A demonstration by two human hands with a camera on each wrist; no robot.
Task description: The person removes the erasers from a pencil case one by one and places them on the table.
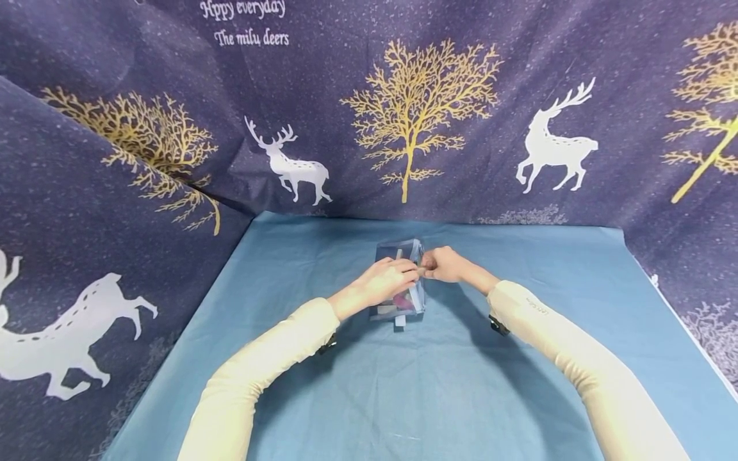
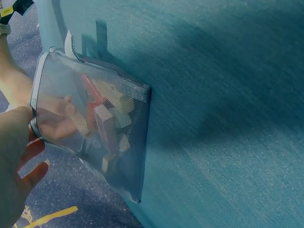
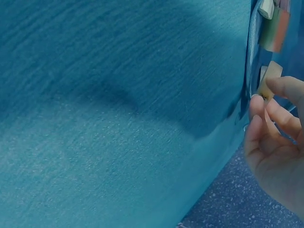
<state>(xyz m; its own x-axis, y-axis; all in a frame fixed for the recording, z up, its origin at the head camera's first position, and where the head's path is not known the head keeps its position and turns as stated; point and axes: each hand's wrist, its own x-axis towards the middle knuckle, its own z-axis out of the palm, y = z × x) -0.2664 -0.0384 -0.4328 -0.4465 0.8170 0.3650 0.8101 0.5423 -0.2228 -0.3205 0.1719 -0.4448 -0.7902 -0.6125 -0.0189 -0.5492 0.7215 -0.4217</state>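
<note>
A see-through mesh zip pouch (image 2: 57, 78) stands on the blue cloth, its opening turned toward my right hand. My left hand (image 1: 389, 280) lies over the pouch and grips its zipped edge, the thumb on the rim and the other fingers spread apart below it in the left wrist view. Between thumb and fingertips, my right hand (image 1: 446, 264) pinches a light wooden block (image 3: 273, 73) at the pouch's opening. Through the mesh show several blocks, among them a red block (image 2: 91, 88) and pale ones. A green and orange block (image 3: 275, 31) shows at the opening in the right wrist view.
Blue cloth (image 1: 369, 390) covers the table under both arms. Behind and to the left hangs a dark blue curtain (image 1: 473, 160) with white deer and yellow trees. A pale fabric tab (image 1: 400, 321) sticks out from the pouch's near end.
</note>
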